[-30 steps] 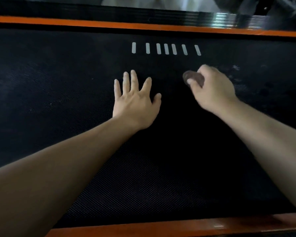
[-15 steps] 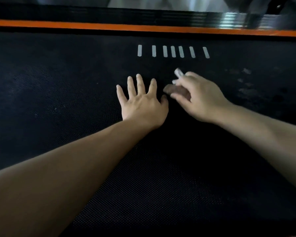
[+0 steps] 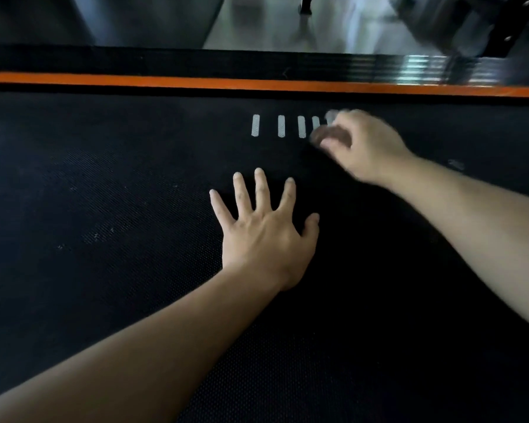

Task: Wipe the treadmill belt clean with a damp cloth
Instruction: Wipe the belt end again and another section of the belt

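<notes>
My right hand: fingers curled round a small dark wadded cloth, pressed on the black textured treadmill belt near its far edge. My left hand: flat, fingers spread, nearer me. Speckled belt lies leftward of the cloth.

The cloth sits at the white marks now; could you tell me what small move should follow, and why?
Probably sweep the cloth, gripped by the right hand, rightward to the pale smudge on the belt; the left hand braces flat.
</notes>
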A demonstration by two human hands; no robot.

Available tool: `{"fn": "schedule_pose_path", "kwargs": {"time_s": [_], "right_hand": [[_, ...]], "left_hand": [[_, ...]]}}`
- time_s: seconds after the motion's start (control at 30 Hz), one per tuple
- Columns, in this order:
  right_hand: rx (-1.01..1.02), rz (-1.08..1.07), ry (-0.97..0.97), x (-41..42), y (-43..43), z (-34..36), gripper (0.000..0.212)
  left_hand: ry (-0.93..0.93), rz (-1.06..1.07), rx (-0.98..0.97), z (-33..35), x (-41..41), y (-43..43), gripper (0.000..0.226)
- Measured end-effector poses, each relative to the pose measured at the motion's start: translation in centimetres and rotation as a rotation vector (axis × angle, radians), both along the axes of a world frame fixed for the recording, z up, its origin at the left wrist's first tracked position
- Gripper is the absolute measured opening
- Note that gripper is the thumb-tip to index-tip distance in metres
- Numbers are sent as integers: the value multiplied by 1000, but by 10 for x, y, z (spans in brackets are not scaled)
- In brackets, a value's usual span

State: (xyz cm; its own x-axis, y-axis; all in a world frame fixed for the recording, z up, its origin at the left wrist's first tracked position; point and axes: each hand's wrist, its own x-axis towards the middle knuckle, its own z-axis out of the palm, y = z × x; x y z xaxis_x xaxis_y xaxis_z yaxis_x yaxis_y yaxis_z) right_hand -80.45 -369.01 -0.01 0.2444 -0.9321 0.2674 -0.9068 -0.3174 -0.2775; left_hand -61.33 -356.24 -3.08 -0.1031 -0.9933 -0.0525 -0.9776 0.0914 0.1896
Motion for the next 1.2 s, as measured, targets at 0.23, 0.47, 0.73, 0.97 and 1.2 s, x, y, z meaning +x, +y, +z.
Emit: {"fn": "schedule_pose_path", "kwargs": {"time_s": [0.23, 0.47, 0.73, 0.97, 1.2], "right_hand": [[-28, -52, -15, 3, -32, -9, 29], [-49, -416, 68, -35, -77, 4, 36], [-61, -300, 145, -62, -56, 1, 29], [18, -107, 1, -25, 15, -5, 28], [-41, -456, 98, -83, 38, 1, 32]], "left_hand": [[13, 5, -18, -1, -1, 0, 72], [24, 9, -14, 0, -1, 0, 72], [27, 18, -18, -1, -2, -1, 72], [19, 17, -4, 0, -2, -2, 73], [11, 16, -1, -2, -2, -1, 74]]}}
